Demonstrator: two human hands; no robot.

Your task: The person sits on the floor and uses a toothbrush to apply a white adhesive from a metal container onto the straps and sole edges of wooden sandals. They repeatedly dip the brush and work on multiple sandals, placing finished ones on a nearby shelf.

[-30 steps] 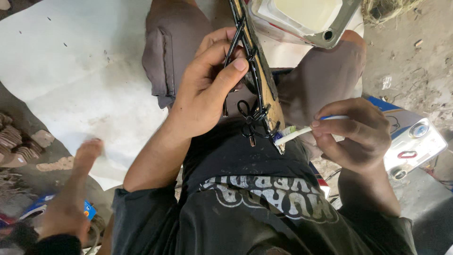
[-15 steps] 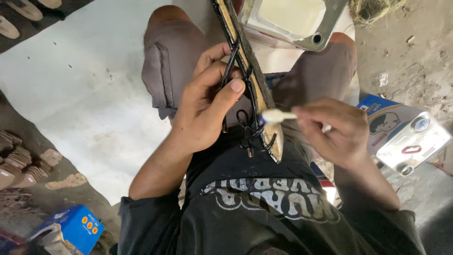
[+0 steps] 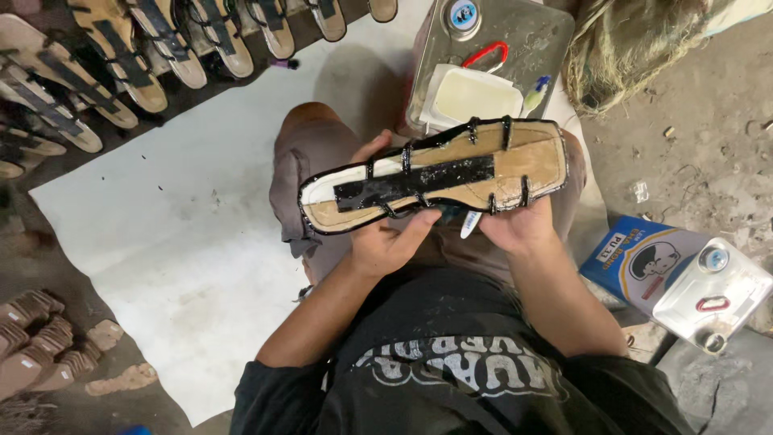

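Hands, left hand (image 3: 392, 239) and right hand (image 3: 515, 225), each grip grasping the upturned sandal sole (image 3: 435, 176) from below.

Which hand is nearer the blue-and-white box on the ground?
Right. The right hand holds the sandal sole's end on the side where the box lies; the left hand grips it farther away.

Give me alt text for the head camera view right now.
Seen from above, a seated person's left hand and right hand hold a sandal sole flat, underside up, with black strap ends folded over its edge. A metal can stands just beyond it, and finished sandals line the floor at upper left.
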